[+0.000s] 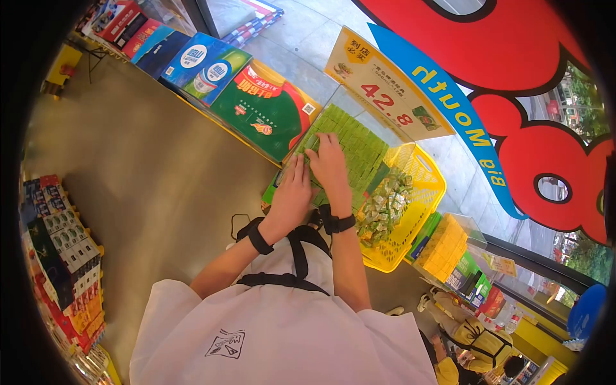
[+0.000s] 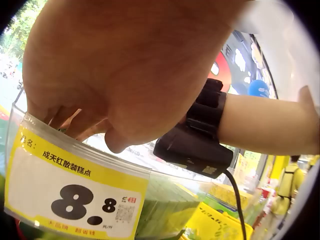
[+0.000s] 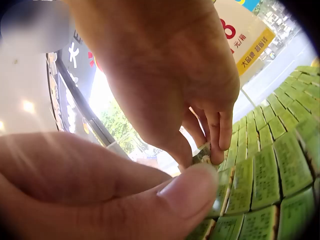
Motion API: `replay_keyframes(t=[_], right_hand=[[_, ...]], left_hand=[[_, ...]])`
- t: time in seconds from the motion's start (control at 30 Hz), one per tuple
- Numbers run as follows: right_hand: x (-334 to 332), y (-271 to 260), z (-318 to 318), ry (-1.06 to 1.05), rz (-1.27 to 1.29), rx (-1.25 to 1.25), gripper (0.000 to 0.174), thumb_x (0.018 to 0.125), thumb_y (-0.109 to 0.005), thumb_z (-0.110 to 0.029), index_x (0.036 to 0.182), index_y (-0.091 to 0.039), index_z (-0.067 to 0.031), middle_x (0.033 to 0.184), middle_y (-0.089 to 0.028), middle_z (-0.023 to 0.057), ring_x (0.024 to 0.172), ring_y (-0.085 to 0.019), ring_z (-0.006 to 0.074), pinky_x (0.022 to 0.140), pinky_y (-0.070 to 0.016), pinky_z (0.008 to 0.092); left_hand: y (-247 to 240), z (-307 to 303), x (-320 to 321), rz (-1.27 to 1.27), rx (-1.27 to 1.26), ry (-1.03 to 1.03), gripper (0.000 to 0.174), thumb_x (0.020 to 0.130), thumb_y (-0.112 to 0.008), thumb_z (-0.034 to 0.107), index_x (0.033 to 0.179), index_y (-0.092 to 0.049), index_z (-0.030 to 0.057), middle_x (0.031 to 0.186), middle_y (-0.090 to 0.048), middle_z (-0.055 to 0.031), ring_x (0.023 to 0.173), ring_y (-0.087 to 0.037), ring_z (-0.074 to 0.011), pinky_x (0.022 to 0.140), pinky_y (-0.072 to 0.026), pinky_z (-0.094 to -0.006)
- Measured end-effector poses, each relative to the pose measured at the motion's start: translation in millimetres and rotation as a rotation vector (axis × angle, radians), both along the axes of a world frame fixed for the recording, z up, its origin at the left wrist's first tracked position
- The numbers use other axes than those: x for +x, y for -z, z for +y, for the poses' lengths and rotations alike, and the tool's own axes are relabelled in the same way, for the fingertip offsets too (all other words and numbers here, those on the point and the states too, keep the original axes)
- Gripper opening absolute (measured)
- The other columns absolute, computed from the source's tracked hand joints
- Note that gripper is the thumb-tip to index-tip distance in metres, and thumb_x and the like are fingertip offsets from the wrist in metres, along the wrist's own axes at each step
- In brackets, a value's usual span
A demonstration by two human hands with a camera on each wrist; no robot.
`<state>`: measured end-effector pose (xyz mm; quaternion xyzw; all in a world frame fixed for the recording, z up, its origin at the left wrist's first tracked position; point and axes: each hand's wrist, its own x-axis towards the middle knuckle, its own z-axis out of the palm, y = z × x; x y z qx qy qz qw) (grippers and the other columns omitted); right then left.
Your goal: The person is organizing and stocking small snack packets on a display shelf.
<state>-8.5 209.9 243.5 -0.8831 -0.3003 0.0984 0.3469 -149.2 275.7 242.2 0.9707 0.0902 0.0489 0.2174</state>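
– what do the fingers hold?
– right hand pinches a small green packet; left hand close by, grip i can't tell.
– around it?
– matching green packets with dark print, in tight rows; yellow basket beside.

Around me was a shop: a price sign showed 42.8, another price label read 8.8, printed cartons were lined up in a row, more packaged goods were stacked opposite, green packets lay in neat rows, and loose wrapped pieces lay in a yellow basket.
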Motion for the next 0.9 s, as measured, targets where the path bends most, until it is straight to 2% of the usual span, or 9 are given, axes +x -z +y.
replay_keyframes(t=[0.03,0.1,0.3,0.47,0.63,0.9], right_hand=[[0,3,3,0.001,0.0,-0.002,0.043,0.094,-0.075,-0.01,0.13,-0.06,0.0072,0.132,-0.06,0.0246,0.11,-0.067,0.0481,0.089,-0.0583,0.0503],[0,7,7,0.025,0.077,0.011,0.042,0.093,-0.076,-0.012,0.131,-0.064,0.0035,0.128,-0.063,0.0238,0.116,-0.064,0.0466,0.097,-0.0546,0.0492],[5,18,5,-0.054,0.076,0.07,0.032,0.095,-0.069,-0.004,0.125,-0.066,0.005,0.122,-0.067,0.0248,0.115,-0.064,0.0464,0.099,-0.0532,0.0499],[6,19,3,-0.067,0.047,0.089,0.029,0.094,-0.067,-0.001,0.123,-0.067,0.005,0.121,-0.068,0.0244,0.115,-0.064,0.0465,0.099,-0.0527,0.0506],[4,15,6,-0.043,0.06,0.07,0.03,0.092,-0.068,0.0,0.122,-0.068,0.0052,0.121,-0.069,0.0239,0.114,-0.064,0.0465,0.099,-0.0529,0.0509],[9,16,0,-0.111,0.037,0.095,0.031,0.092,-0.069,-0.001,0.122,-0.07,0.0052,0.119,-0.068,0.0236,0.111,-0.065,0.0458,0.096,-0.0542,0.0501]], left_hand=[[1,1,0,-0.006,-0.002,0.005,0.072,0.101,-0.069,0.028,0.15,-0.045,-0.0192,0.162,-0.04,-0.0362,0.155,-0.039,-0.0459,0.126,-0.0388,-0.0466],[4,2,1,-0.018,0.003,0.005,0.073,0.101,-0.07,0.028,0.15,-0.043,-0.0192,0.162,-0.039,-0.036,0.155,-0.039,-0.0458,0.126,-0.039,-0.0468],[4,4,0,-0.026,-0.069,-0.01,0.076,0.099,-0.073,0.027,0.151,-0.041,-0.0189,0.163,-0.038,-0.0357,0.154,-0.039,-0.0453,0.126,-0.0386,-0.0468],[10,5,4,-0.037,-0.085,-0.024,0.078,0.098,-0.074,0.028,0.152,-0.041,-0.0177,0.163,-0.039,-0.0339,0.154,-0.04,-0.0444,0.127,-0.0372,-0.0464],[13,6,2,-0.044,0.064,0.013,0.08,0.099,-0.072,0.034,0.154,-0.043,-0.0161,0.164,-0.042,-0.029,0.155,-0.038,-0.0411,0.127,-0.0371,-0.0451],[15,6,4,-0.041,0.143,0.023,0.08,0.098,-0.072,0.035,0.154,-0.044,-0.0157,0.163,-0.044,-0.0286,0.153,-0.042,-0.0416,0.125,-0.0395,-0.0459]])
